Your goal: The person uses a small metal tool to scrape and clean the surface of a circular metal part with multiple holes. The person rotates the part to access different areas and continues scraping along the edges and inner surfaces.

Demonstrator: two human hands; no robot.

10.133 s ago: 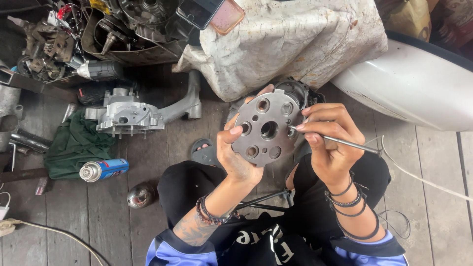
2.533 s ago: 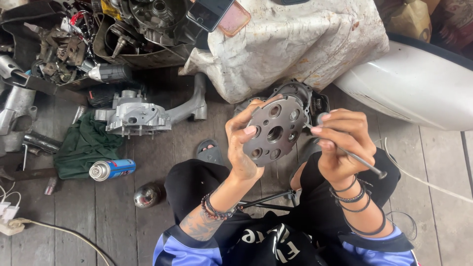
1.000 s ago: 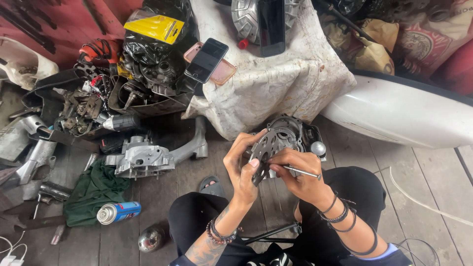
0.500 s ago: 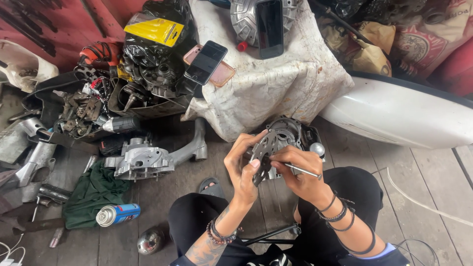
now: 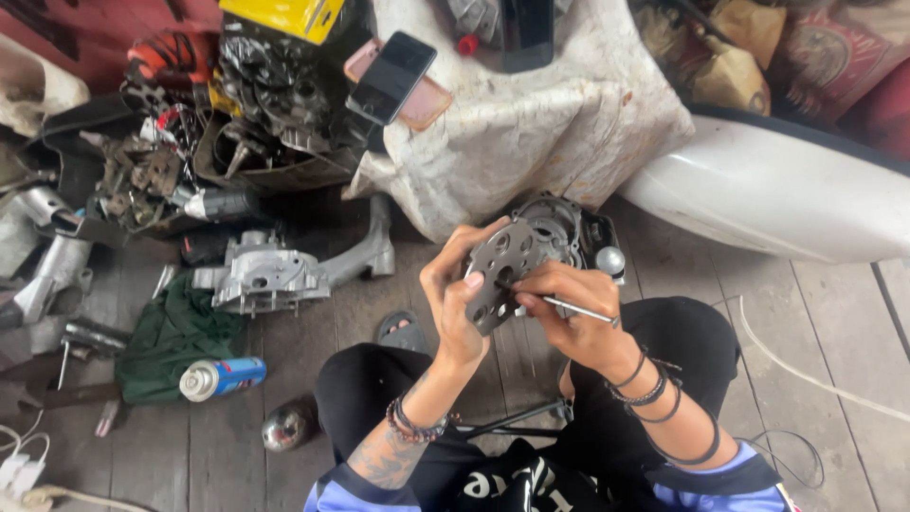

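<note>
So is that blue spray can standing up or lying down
Lying down. The blue spray can rests on its side on the wooden floor beside the green cloth, its white cap end pointing left.

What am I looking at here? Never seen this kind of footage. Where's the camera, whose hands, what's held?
There is one view, from a camera worn on a person's head, looking down at their own lap and hands as they sit on a plank floor. The left hand grips a round metal plate with holes. The right hand holds a thin metal tool with its tip against that plate. On the floor to the left lie a grey cast engine part, a green cloth and a blue spray can. Above, a phone rests on a white cloth-covered heap.
</note>
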